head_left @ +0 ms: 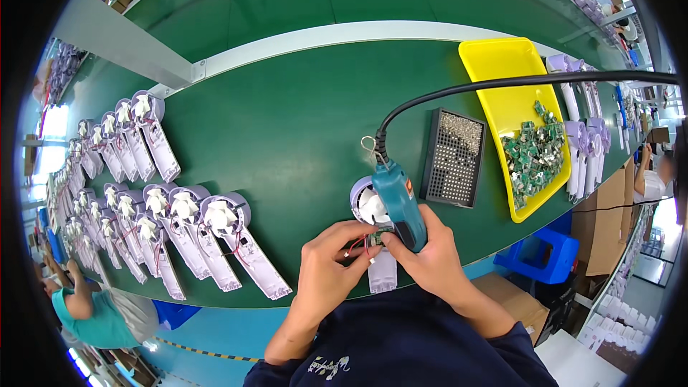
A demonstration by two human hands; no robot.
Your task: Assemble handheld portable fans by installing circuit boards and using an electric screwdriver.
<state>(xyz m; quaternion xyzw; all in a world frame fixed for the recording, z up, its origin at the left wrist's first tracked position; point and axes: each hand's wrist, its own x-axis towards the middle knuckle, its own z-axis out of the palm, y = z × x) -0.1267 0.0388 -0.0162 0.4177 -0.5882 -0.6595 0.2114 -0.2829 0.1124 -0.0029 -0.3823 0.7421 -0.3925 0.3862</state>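
Note:
In front of me on the green bench lies a lavender-white fan housing (383, 276) with a white impeller (371, 208) at its round end. My left hand (326, 265) is closed, its thumb and fingertips pinching a small green circuit board (375, 239) with thin red and black wires over the housing. A teal electric screwdriver (394, 193) is tucked in my right hand (433, 254), its black cord running off upward. My right thumb touches the board's edge. The screwdriver's tip is hidden, and the tool covers part of the impeller.
Several similar open housings (240, 233) stand in rows at the left. Right of the screwdriver are a black perforated tray of small screws (453, 158) and a yellow tray (494, 111) holding green boards. The cord (530, 80) crosses above both. A blue stool (548, 254) stands beyond the bench edge.

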